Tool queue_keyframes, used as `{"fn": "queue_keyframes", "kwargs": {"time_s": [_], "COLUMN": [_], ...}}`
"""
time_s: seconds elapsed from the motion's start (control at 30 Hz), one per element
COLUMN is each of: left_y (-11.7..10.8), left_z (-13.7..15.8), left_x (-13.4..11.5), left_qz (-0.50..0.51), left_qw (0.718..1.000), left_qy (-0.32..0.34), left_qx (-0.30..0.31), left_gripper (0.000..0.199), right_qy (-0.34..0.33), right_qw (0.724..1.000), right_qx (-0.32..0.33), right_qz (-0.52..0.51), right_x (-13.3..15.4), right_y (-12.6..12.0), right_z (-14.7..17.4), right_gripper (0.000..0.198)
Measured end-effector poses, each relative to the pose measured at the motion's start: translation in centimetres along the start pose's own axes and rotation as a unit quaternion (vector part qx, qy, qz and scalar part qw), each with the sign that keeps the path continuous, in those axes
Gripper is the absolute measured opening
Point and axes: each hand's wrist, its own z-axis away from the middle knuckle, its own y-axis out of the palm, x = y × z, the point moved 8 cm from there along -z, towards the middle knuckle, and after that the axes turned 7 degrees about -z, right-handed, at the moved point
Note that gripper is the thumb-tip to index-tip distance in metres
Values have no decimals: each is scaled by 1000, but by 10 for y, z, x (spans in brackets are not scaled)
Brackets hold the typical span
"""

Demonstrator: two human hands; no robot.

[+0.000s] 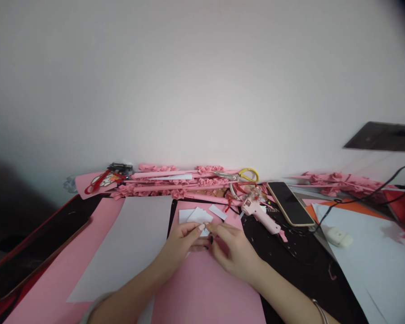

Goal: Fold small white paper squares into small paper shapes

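Note:
Over a pink paper sheet [209,288], my left hand [185,237] and my right hand [234,246] meet with their fingertips close together. Both are closed in a pinch on a small white paper piece [205,232], mostly covered by the fingers. Just beyond them lie several cut white paper pieces [199,215], overlapping on the pink sheet, and a narrow white strip [218,211]. To the right of my right hand rests a pale pink glue gun [261,217].
Pink paper flower stems [178,184] line the wall, with yellow-handled scissors [248,175] on them. Red-handled scissors [96,183] lie at left. On the right are a phone [290,203], a white earphone case [338,236] and dark cables [364,198]. A large white sheet [128,252] lies left.

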Motion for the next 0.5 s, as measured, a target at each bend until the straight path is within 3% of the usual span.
{"fn": "queue_keyframes", "kwargs": {"time_s": [0.5], "left_y": [-1], "left_z": [0], "left_x": [1], "left_qz": [-6], "left_qw": [1000], "left_qy": [7], "left_qx": [9], "left_gripper": [29], "right_qy": [-5], "right_qw": [1000], "right_qx": [23], "right_qz": [16], "right_x": [0], "right_y": [3], "right_z": [0], "right_gripper": [44]}}
